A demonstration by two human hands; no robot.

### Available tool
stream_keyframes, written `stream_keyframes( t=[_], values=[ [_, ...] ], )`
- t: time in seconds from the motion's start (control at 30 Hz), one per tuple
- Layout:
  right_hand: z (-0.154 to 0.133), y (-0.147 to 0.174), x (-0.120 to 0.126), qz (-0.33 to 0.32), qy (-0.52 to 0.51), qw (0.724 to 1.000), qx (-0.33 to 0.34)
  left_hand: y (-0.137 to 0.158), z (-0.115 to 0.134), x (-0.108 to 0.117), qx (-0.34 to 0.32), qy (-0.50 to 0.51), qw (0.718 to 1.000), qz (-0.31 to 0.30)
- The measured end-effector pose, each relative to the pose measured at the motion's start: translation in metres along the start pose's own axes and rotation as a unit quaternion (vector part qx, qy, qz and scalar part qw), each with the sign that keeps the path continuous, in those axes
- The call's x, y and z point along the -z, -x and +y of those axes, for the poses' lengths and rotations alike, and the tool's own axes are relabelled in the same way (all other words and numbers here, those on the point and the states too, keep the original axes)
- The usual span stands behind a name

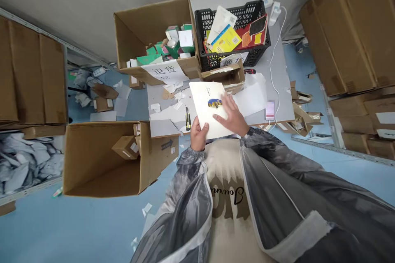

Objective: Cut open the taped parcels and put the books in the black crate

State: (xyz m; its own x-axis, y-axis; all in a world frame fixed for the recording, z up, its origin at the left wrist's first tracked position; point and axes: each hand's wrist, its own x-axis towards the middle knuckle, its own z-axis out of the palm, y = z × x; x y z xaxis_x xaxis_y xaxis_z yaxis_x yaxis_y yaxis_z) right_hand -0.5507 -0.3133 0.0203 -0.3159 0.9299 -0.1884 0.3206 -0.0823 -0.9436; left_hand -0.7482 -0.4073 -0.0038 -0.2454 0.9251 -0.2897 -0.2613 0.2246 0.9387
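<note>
head view: a person in a shiny grey jacket is at a pale grey flat table (285, 78), with a flat cream paper book (202, 100) that has a blue and yellow tree on its front.
book: it is up in both hands, over the near edge of the table.
left hand (199, 133): the thumb is on the front and the other fingers go behind, so it pinches the low left side.
right hand (233, 117): the fingers are a little spread over the right side, thumb apart. i cannot tell if the palm touches.
step: it looks like the front is being checked or smoothed by hand.
next move: it seems to call for a firm left pinch, as the right hand does not grip. a soft touch should stop bends.
near the book: a yellow and black plastic cutter (188, 119) lies to the left. a small open brown cardboard box (236, 87) is just past it, and a black plastic basket (211, 63) is behind that.
</note>
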Motion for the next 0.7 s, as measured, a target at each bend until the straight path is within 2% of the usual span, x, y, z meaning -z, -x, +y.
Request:
stream_keyframes(
  t=[0.1,0.2,0.3,0.37,0.47,0.57,0.63,0.7],
  values=[
    [-0.003,-0.011,0.000,0.044,-0.117,0.988,-0.093,-0.005,0.008,0.014,0.041,0.116,0.992,0.004],
    [-0.012,-0.015,-0.008,0.044,-0.171,0.974,-0.141,-0.017,0.008,0.027,0.032,0.080,0.996,0.028],
    [-0.025,-0.008,-0.030,0.068,-0.075,0.989,-0.104,-0.029,0.005,0.034,-0.008,-0.038,0.997,0.069],
    [-0.035,0.003,-0.051,0.060,-0.011,0.994,-0.089,-0.033,0.004,0.035,-0.015,-0.062,0.998,0.023],
    [-0.048,0.018,-0.079,-0.008,0.023,0.998,-0.059,-0.034,0.002,0.034,0.013,0.018,0.998,-0.055],
    [-0.057,0.019,-0.091,-0.056,0.077,0.995,0.020,-0.035,0.003,0.039,0.064,0.143,0.987,-0.022],
    [-0.057,0.012,-0.088,-0.029,0.130,0.990,0.042,-0.035,0.004,0.046,0.099,0.208,0.973,0.003],
    [-0.052,0.004,-0.081,0.029,0.149,0.988,0.020,-0.036,0.002,0.058,0.129,0.232,0.964,0.009]
  ],
)
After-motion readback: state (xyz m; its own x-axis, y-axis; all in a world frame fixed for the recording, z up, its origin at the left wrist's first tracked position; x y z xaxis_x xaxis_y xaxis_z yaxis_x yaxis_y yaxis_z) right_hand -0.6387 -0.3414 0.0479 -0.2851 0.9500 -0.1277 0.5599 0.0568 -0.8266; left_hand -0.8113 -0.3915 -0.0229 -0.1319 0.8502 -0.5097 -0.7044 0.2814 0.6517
